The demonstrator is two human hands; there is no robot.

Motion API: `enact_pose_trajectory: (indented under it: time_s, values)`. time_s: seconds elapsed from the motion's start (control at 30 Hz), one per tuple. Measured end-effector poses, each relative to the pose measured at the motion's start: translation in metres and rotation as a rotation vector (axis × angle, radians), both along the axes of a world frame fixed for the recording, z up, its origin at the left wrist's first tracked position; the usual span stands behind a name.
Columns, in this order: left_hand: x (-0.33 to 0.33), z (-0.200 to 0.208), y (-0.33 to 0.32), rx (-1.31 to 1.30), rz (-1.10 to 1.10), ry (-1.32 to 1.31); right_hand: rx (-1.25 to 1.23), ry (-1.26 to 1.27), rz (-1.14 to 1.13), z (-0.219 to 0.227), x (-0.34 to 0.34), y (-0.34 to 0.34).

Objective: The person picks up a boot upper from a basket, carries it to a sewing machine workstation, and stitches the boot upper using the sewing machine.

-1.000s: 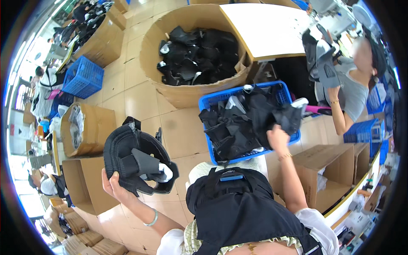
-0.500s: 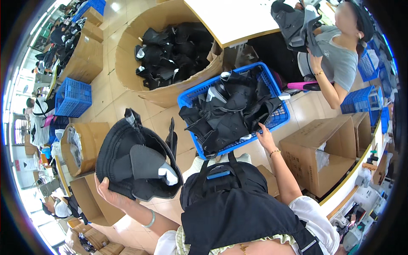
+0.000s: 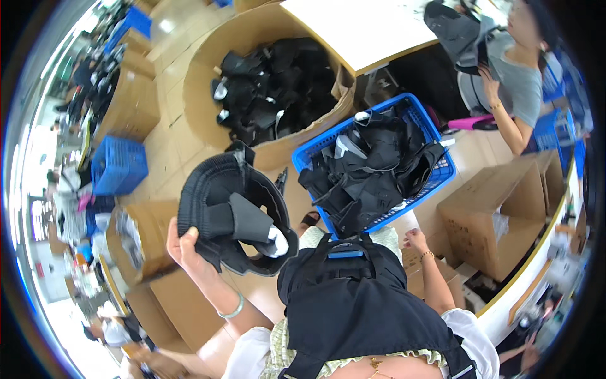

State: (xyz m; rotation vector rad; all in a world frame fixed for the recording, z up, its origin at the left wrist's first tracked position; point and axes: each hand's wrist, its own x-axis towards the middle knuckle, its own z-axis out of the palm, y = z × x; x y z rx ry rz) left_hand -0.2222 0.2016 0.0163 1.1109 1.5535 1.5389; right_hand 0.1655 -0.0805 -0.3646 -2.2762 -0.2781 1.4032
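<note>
My left hand (image 3: 187, 245) is closed on the edge of a black padded piece (image 3: 218, 201) with a ribbed panel, a smooth grey-black flap and a white tip. It hangs in the air left of my lap, its hollow side facing me. My right hand (image 3: 415, 240) is beside my right knee, apart from the basket, its fingers loosely bent and holding nothing I can see. In front of me stands a blue plastic basket (image 3: 399, 222) heaped with similar black pieces (image 3: 372, 170), some showing white parts.
Beyond the basket is a large round cardboard bin (image 3: 205, 95) of black pieces. A white table (image 3: 360, 31) adjoins it. At upper right a co-worker (image 3: 514, 82) holds another black piece. Cardboard boxes stand right (image 3: 486, 215) and left (image 3: 170, 309); a blue crate (image 3: 120, 165) stands farther left.
My right hand has left the basket's edge and drawn back toward my knee. My left hand still holds the padded piece, which has tilted slightly. The whole view has shifted.
</note>
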Motion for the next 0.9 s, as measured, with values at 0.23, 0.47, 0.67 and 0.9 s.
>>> enact_pose_trajectory:
  time_s: [0.23, 0.47, 0.67, 0.9]
  values:
    - [-0.007, -0.008, 0.09, 0.021, -0.53, 0.057, -0.021, -0.177, -0.436, 0.023, -0.14, -0.02]
    - [-0.019, -0.003, 0.122, 0.038, -0.88, 0.016, 0.012, -0.337, -0.257, 0.038, -0.331, -0.026]
    - [-0.013, -0.008, 0.132, 0.002, -1.15, -0.157, -0.112, -0.066, -0.655, 0.03, -0.444, -0.061]
    - [0.008, 0.021, -0.009, -0.178, -1.727, -0.237, 0.108, -0.137, -1.118, 0.023, -0.56, -0.132]
